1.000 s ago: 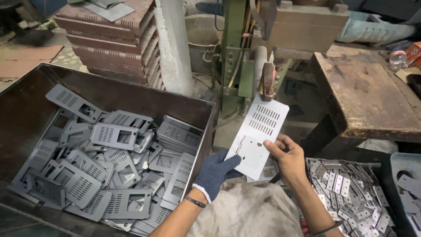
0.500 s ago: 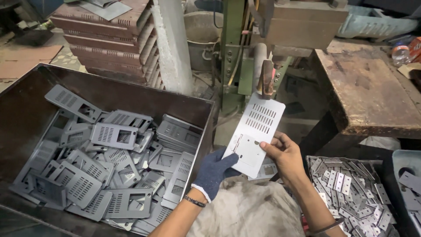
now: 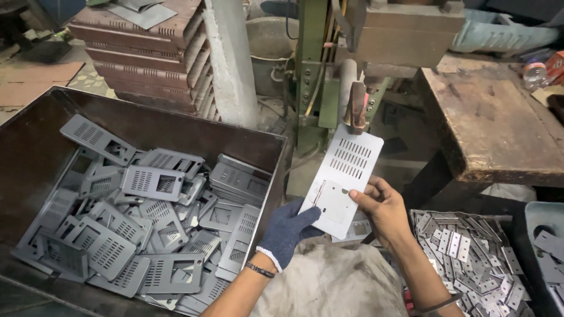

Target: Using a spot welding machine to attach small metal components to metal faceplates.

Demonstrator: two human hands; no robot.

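Both hands are clamped on one slotted metal plate (image 3: 341, 179), held up in the middle of the scene. The left hand (image 3: 286, 230), in a dark knit glove, grips the plate's near left corner. The right hand (image 3: 380, 206), bare, pinches the near right edge with the thumb on the face. The plate's far end sits at or just under the brown tool tip (image 3: 356, 108) of the green press machine (image 3: 314, 70); whether they touch cannot be told.

To the left, a dark steel bin (image 3: 35, 147) holds a loose heap of similar grey plates (image 3: 147, 217). At near right, a tray of small hinge pieces (image 3: 464, 246) lies below a worn wooden bench (image 3: 499, 117).

Risks, as judged:
- The bare right hand lies near the plate's sheared edge; a slip could cut it.
- The plate is tilted, held only at its near end; if it sits askew under the tool, the work could land off its mark.
- Fingers are near the tool's line; creeping farther along the plate could expose them to a pinch.
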